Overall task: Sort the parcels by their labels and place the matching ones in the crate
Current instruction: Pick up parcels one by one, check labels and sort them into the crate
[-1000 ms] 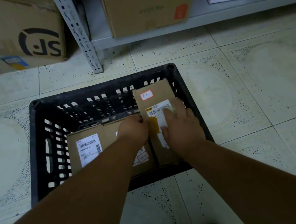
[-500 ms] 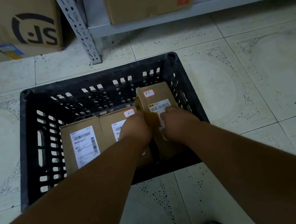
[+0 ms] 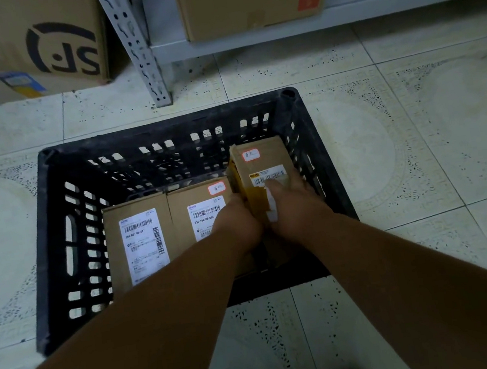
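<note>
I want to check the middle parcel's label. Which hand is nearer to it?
Left. The left hand lies over the middle parcel, covering the label's right edge. The right hand is farther right, on the right parcel.

Crate [image 3: 39, 242]: black, slotted lattice walls. Parcels [image 3: 137, 210]: brown cardboard, white barcode labels [image 3: 143, 244], small red-edged white stickers [image 3: 216, 188]. Right parcel [image 3: 267, 159]: yellow tape on its edge. Floor [image 3: 414, 130]: pale cream tiles, dark speckles. Shelf post [image 3: 134, 44]: grey, perforated. Sleeves [image 3: 163, 334]: brown.
</note>
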A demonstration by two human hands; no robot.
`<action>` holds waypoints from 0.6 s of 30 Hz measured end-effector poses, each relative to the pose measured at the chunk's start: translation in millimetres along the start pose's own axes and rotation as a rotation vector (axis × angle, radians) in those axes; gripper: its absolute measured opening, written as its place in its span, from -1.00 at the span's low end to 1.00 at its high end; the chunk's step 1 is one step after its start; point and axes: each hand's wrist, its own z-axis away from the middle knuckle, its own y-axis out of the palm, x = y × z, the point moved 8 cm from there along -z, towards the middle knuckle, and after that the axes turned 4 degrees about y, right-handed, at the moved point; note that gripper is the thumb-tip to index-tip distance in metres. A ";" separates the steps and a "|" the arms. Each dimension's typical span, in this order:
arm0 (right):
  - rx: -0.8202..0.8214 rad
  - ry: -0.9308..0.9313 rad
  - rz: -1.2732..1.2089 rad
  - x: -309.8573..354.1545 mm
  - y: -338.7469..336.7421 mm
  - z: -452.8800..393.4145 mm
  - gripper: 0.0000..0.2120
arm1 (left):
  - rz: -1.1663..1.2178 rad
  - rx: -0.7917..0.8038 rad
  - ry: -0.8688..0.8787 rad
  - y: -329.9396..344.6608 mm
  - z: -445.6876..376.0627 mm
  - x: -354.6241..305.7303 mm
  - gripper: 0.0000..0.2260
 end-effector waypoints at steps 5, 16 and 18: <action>-0.056 -0.006 0.003 0.5 2.5 0.8 -0.32 | -0.009 0.037 -0.072 0.1 0.9 6.8 -0.84; 0.007 -0.072 0.002 13.9 8.1 2.1 -0.35 | -0.142 0.023 -0.078 -5.3 3.3 -1.2 -0.80; -0.035 -0.084 -0.011 18.6 4.4 3.9 -0.43 | -0.164 0.029 -0.091 -8.5 5.2 0.1 -0.81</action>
